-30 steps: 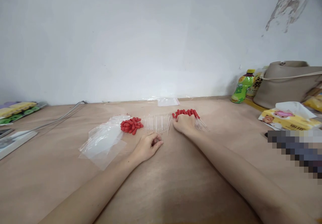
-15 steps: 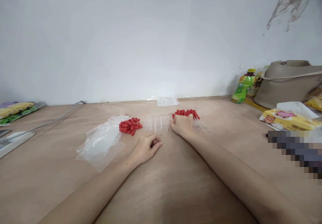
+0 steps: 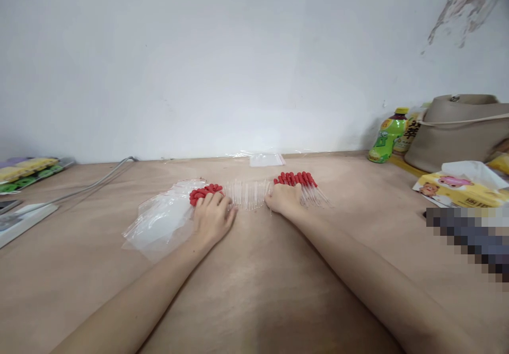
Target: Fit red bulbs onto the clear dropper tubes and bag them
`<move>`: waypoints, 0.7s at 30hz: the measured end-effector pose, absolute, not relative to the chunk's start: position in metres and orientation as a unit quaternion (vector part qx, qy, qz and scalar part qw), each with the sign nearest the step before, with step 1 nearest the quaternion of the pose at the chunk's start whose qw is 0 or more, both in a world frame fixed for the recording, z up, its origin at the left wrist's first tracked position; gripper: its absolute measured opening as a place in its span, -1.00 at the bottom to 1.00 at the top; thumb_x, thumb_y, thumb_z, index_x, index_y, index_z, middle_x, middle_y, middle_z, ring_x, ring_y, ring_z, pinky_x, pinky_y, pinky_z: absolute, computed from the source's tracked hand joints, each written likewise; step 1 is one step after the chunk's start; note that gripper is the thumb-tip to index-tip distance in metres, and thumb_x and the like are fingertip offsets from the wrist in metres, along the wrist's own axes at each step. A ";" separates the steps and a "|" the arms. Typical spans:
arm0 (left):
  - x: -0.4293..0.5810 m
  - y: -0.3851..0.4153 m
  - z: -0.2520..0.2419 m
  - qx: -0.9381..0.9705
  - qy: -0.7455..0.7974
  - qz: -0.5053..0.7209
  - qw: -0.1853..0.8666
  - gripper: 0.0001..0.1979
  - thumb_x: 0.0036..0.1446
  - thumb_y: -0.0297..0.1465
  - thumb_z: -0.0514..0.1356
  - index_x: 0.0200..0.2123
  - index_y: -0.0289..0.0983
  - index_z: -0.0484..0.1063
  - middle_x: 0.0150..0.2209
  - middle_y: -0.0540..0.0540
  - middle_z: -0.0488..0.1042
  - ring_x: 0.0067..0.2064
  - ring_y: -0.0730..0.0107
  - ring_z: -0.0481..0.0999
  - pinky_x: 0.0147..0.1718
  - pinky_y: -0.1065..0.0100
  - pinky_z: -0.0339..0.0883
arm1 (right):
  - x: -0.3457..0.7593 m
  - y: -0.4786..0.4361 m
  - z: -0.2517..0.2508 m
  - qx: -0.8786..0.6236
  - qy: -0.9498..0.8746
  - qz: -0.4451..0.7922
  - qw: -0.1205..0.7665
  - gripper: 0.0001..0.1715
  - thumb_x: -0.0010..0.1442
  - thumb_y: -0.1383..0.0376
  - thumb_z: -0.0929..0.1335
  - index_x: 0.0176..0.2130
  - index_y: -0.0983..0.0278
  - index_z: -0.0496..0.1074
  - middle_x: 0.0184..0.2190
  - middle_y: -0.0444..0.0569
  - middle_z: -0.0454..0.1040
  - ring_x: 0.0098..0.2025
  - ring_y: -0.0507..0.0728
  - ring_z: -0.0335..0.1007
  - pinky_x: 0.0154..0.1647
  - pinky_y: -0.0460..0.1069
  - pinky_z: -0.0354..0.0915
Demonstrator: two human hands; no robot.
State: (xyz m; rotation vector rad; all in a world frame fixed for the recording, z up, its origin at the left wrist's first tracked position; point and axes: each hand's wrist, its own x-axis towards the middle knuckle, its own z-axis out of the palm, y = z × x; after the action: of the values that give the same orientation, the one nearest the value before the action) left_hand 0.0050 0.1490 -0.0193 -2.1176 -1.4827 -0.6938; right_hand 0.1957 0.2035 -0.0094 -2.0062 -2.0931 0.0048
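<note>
My left hand [image 3: 211, 216] reaches onto a pile of red rubber bulbs [image 3: 199, 193], its fingers stretched over the near side and the thumb apart. I cannot see a bulb clear of the pile in it. A row of thin clear glass tubes [image 3: 245, 195] lies between my hands. My right hand [image 3: 284, 198] is closed at the right end of this row, with the tip of one thin tube showing below its fingers. Beyond and beside it lie droppers with red bulbs on clear tubes [image 3: 305, 180], side by side and partly covered by the hand.
Clear zip bags [image 3: 163, 224] lie fanned out at the left, and another bag [image 3: 265, 159] lies by the wall. A grey cable [image 3: 107, 177] runs at far left. To the right are a green bottle [image 3: 387, 135], a beige bag [image 3: 457, 131] and a tissue pack [image 3: 457, 188].
My left hand has moved left and forward onto the red bulbs, its fingers opening out. My right hand has shifted slightly left, still closed by the tubes. The view has shifted a little.
</note>
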 end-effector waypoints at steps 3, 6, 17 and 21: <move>-0.008 0.161 -0.016 -0.734 -0.561 -0.244 0.296 -0.81 0.07 -0.32 0.06 -0.33 -0.25 0.42 -0.31 -0.19 0.40 -0.22 0.10 0.29 -0.26 0.14 0.05 | 0.194 0.203 -0.009 -0.687 -0.716 0.009 0.120 -0.69 0.05 0.25 0.20 -0.37 0.34 0.45 -0.41 0.13 0.48 -0.35 0.19 0.38 -0.14 0.13 -0.08; -0.014 0.170 -0.017 -0.717 -0.572 -0.234 0.322 -0.79 0.08 -0.31 0.05 -0.31 -0.25 0.43 -0.29 -0.20 0.41 -0.22 0.09 0.29 -0.29 0.15 0.03 | 0.193 0.201 -0.009 -0.684 -0.718 0.011 0.127 -0.70 0.06 0.26 0.19 -0.34 0.33 0.43 -0.43 0.11 0.48 -0.36 0.19 0.38 -0.16 0.11 -0.06; -0.018 0.180 -0.023 -0.725 -0.577 -0.218 0.308 -0.76 0.12 -0.42 -0.03 -0.47 -0.28 0.40 -0.43 -0.18 0.46 -0.31 0.13 0.33 -0.31 0.16 -0.03 | 0.215 0.176 -0.024 -0.621 -0.715 -0.059 0.316 -0.76 0.12 0.24 0.14 -0.38 0.30 0.31 -0.42 -0.01 0.45 -0.31 0.13 0.30 -0.21 0.03 -0.10; -0.017 0.181 -0.021 -0.720 -0.575 -0.219 0.322 -0.74 0.16 -0.42 -0.06 -0.44 -0.30 0.38 -0.44 -0.17 0.46 -0.33 0.15 0.33 -0.33 0.18 -0.02 | 0.231 0.161 -0.037 -0.570 -0.735 -0.071 0.361 -0.76 0.15 0.22 0.14 -0.37 0.31 0.27 -0.44 -0.03 0.44 -0.35 0.10 0.30 -0.21 0.02 -0.09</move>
State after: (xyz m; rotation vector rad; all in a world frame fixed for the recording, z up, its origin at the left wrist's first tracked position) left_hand -0.0173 0.1812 -0.0212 -1.8906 -1.5089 -0.5755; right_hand 0.2307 0.1610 -0.0370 -1.4675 -1.8928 -0.1837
